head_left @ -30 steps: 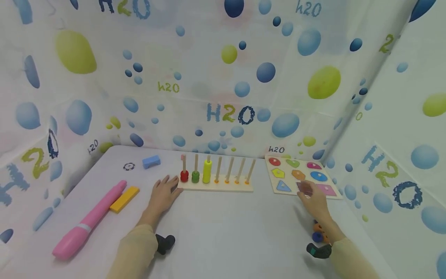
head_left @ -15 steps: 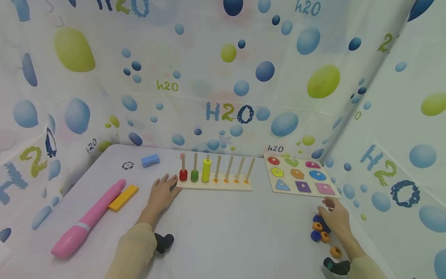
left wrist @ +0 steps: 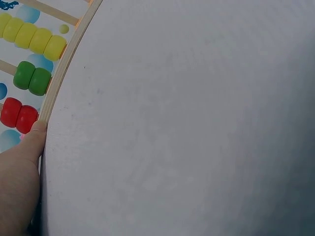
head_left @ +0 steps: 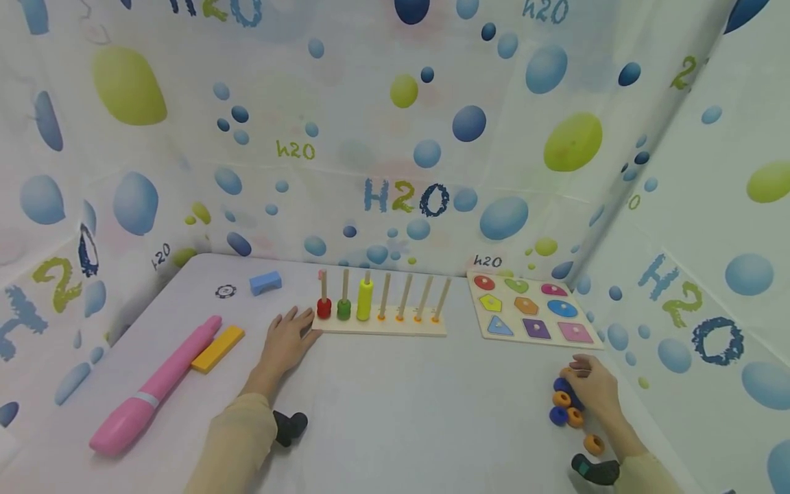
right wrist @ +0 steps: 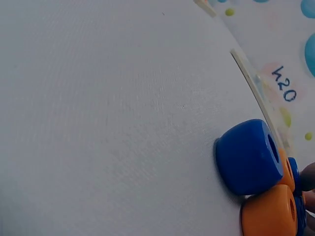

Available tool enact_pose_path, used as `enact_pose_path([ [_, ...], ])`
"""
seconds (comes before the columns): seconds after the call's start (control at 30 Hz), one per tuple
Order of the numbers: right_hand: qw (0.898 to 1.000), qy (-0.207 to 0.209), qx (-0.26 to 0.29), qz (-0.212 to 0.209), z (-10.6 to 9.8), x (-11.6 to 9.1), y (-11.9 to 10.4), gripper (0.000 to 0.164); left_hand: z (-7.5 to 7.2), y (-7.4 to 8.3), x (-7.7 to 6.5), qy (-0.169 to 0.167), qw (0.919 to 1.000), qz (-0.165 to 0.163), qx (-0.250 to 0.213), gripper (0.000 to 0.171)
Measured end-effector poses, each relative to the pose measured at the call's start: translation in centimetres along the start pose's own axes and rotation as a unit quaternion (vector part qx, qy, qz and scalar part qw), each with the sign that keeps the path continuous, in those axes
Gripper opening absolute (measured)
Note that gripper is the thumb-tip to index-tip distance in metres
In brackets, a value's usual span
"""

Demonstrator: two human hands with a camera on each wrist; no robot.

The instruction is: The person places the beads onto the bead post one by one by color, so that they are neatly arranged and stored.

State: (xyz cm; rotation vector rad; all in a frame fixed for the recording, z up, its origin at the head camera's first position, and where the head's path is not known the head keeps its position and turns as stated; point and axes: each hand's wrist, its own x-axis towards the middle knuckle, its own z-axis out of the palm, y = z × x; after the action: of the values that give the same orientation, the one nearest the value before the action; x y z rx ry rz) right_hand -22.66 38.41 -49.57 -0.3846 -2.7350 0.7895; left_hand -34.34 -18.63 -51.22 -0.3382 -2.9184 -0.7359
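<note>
My left hand [head_left: 286,348] rests on the table at the left end of a wooden peg abacus [head_left: 389,329]. Its thumb touches the front edge of the base, beside the red beads [left wrist: 18,114]; the other fingers lie fairly straight. Green beads [head_left: 343,310] and a tall yellow stack [head_left: 365,300] fill the following pegs; the pegs to their right are bare. At the right, my right hand [head_left: 595,389] is over a cluster of loose beads, fingertips bent and pinching an orange bead [head_left: 565,372]. Blue beads [right wrist: 249,157] and other orange ones lie beside it.
A shape puzzle board [head_left: 537,309] lies behind my right hand. On the left are a pink bat-like stick [head_left: 157,387], a yellow block [head_left: 218,348], a blue block [head_left: 265,283] and a round chip [head_left: 225,291]. Patterned cloth walls [head_left: 382,137] enclose the table.
My right hand has left the purple square on the puzzle board, moved down and right to the loose beads, and its fingertips have closed on an orange one. The left hand has stayed put.
</note>
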Motion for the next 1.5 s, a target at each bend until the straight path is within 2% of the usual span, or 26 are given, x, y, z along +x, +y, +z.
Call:
enact_pose_path([
  [0.23, 1.000, -0.001, -0.016, -0.006, -0.4, 0.6, 0.0, 0.039, 0.2, 0.0, 0.3, 0.002, 1.0000, 0.003, -0.006, 0.058],
  [0.4, 1.000, 0.008, -0.002, -0.015, -0.6, 0.7, -0.7, 0.039, 0.3, -0.1, 0.4, 0.003, 0.9999, 0.009, -0.006, 0.058],
  [0.57, 0.998, 0.022, 0.021, -0.062, -0.2, 1.3, -2.0, 0.037, 0.0, -0.2, 0.1, 0.007, 0.9999, 0.010, -0.003, 0.056],
  [0.73, 0.993, 0.015, 0.046, -0.107, 0.6, 2.2, -3.9, 0.038, -0.1, -0.2, -0.1, 0.009, 0.9999, 0.012, -0.007, 0.057],
  [0.83, 0.990, 0.009, 0.060, -0.124, 1.2, 2.7, -5.5, 0.039, 0.1, -0.2, 0.0, 0.010, 0.9998, 0.012, -0.008, 0.056],
  [1.1, 0.977, 0.033, 0.111, -0.177, 2.4, 4.4, -10.9, 0.034, 0.0, -0.1, 0.1, 0.005, 1.0000, 0.006, -0.004, 0.057],
  [1.27, 0.962, 0.051, 0.165, -0.211, 3.1, 5.2, -14.9, 0.033, 0.1, -0.2, 0.1, 0.005, 1.0000, 0.006, -0.003, 0.057],
  [1.5, 0.935, 0.050, 0.191, -0.294, 3.8, 5.7, -20.6, 0.030, 0.2, -0.3, 0.2, 0.010, 0.9999, 0.012, -0.003, 0.057],
])
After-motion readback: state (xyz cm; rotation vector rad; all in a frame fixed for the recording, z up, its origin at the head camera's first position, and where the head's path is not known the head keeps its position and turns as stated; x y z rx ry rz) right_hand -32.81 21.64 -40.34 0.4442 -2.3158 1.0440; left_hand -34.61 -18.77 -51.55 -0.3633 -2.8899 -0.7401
